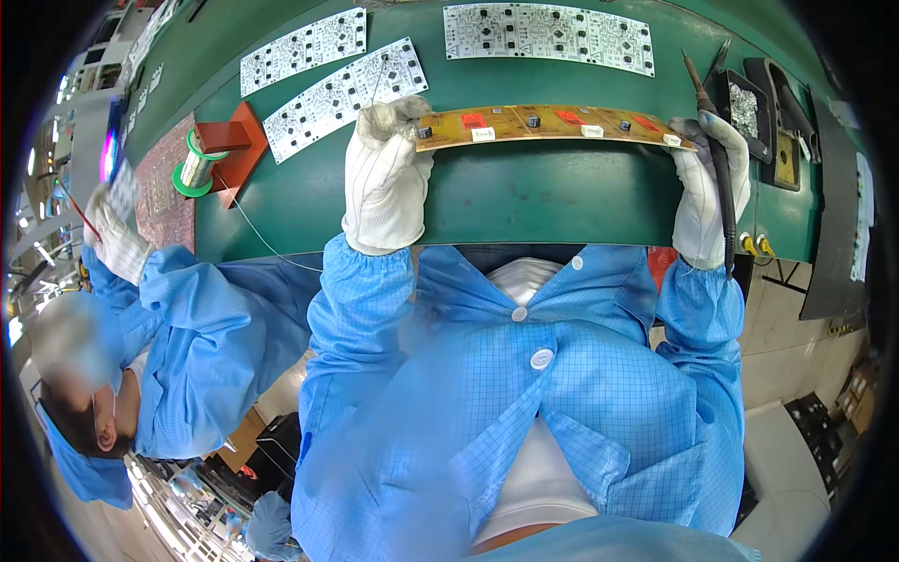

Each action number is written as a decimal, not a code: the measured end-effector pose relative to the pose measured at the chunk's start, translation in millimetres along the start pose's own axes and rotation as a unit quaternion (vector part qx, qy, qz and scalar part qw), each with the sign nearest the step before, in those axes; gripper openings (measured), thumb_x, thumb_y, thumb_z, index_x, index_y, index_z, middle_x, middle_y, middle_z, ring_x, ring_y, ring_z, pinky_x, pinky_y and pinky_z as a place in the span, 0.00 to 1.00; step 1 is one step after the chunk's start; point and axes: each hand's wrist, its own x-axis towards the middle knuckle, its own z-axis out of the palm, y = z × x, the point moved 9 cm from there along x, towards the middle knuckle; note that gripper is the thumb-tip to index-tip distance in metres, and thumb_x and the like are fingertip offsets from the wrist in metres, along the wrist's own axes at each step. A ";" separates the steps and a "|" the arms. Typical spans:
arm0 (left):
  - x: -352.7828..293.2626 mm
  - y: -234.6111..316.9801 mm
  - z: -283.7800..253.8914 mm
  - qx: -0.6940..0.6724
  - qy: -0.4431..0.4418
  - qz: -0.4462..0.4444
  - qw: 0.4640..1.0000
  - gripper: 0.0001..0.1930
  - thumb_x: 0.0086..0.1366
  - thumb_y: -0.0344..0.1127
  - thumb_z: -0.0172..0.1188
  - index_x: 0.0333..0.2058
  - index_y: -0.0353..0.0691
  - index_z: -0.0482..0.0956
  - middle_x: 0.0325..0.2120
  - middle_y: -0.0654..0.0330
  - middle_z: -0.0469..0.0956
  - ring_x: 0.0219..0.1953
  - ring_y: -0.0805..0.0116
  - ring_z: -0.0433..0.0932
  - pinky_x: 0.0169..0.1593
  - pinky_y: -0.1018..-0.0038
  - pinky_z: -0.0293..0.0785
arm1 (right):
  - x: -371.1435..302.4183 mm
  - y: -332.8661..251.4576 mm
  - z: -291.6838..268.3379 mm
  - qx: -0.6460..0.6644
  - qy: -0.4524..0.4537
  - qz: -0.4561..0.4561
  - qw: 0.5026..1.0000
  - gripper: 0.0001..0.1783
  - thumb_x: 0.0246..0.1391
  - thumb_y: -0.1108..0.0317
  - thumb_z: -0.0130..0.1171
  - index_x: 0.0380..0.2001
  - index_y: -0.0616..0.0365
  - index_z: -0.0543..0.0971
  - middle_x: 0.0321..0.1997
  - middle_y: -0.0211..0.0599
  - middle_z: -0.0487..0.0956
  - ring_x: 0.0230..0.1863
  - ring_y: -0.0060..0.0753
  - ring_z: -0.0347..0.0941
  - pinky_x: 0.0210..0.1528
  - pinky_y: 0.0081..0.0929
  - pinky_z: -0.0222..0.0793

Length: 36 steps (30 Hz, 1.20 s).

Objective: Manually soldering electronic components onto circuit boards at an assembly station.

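Observation:
Between my two white-gloved hands a long brown circuit board is held up above the green bench, its face carrying white connectors, dark parts and red patches. My left hand is closed on the board's left end. A thin wire sticks up from its fingers. My right hand grips the board's right end and also holds a soldering iron, tip pointing up and away. Some of the right fingers are hidden behind the board and the iron's handle.
White circuit boards lie along the bench's far side. A solder spool sits on a red-brown stand at left, its wire trailing toward my left sleeve. At right are a black tray and an iron holder. A co-worker works at left.

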 end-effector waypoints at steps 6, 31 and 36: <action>-0.8 0.1 -5.1 0.019 0.006 0.001 1.000 0.20 0.60 0.35 0.65 0.48 0.41 0.69 0.46 0.57 0.71 0.49 0.65 0.71 0.52 0.69 0.70 | -2.2 8.6 4.8 0.011 -0.009 0.005 1.000 0.22 0.57 0.74 0.62 0.54 0.60 0.71 0.49 0.45 0.80 0.53 0.32 0.76 0.59 0.31 0.69; 3.3 -4.6 4.1 -0.073 -0.029 -0.008 0.997 0.19 0.53 0.19 0.64 0.41 0.49 0.73 0.52 0.53 0.71 0.55 0.56 0.73 0.58 0.60 0.72 | -1.5 12.4 1.1 0.070 0.017 -0.047 0.996 0.23 0.55 0.81 0.60 0.54 0.64 0.69 0.50 0.54 0.79 0.54 0.40 0.78 0.58 0.33 0.75; 1.8 -5.5 0.8 -0.063 -0.018 -0.003 0.998 0.20 0.53 0.16 0.62 0.40 0.50 0.72 0.52 0.54 0.71 0.55 0.56 0.73 0.57 0.61 0.73 | -2.7 8.6 -2.7 0.072 0.011 -0.055 0.996 0.24 0.55 0.83 0.58 0.55 0.63 0.68 0.52 0.54 0.79 0.55 0.41 0.78 0.58 0.32 0.75</action>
